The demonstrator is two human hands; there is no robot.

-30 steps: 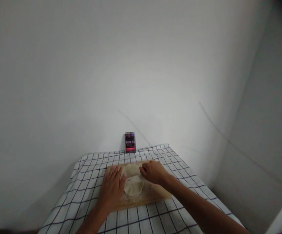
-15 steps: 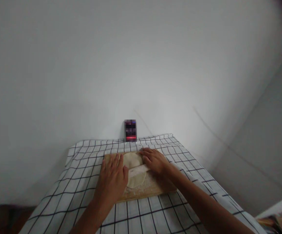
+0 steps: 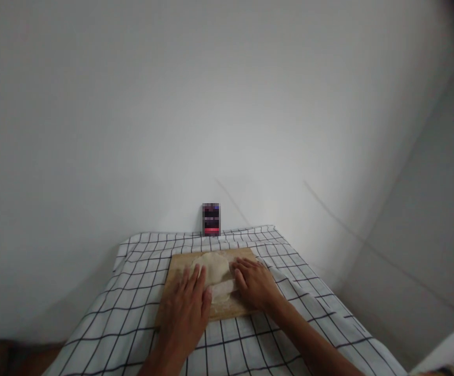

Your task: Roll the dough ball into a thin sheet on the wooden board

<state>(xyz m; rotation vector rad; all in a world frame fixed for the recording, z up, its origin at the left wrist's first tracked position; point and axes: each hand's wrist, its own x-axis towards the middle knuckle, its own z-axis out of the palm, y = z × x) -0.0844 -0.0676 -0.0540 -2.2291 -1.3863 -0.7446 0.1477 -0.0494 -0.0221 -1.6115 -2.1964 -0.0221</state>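
Note:
A flat, rounded sheet of dough (image 3: 212,267) lies on a floured wooden board (image 3: 232,312). Across the dough's near part runs a pale rolling pin (image 3: 223,288), with both its ends hidden beneath my hands. My left hand (image 3: 187,305) rests flat over the left end, fingers stretched forward and the thumb beside the pin. Over the right end lies my right hand (image 3: 255,282), palm down, its fingers extended toward the dough's right edge. Neither hand wraps around the pin.
A white cloth with dark grid lines (image 3: 125,297) covers the table. At its far edge a dark, pixelated phone-like object (image 3: 211,220) stands upright against the pale wall (image 3: 152,130). A thin line, perhaps a cable, crosses the wall on the right.
The rolling pin and both hands have come nearer to me across the dough. More dough shows beyond the pin and less on its near side. The view has shifted slightly.

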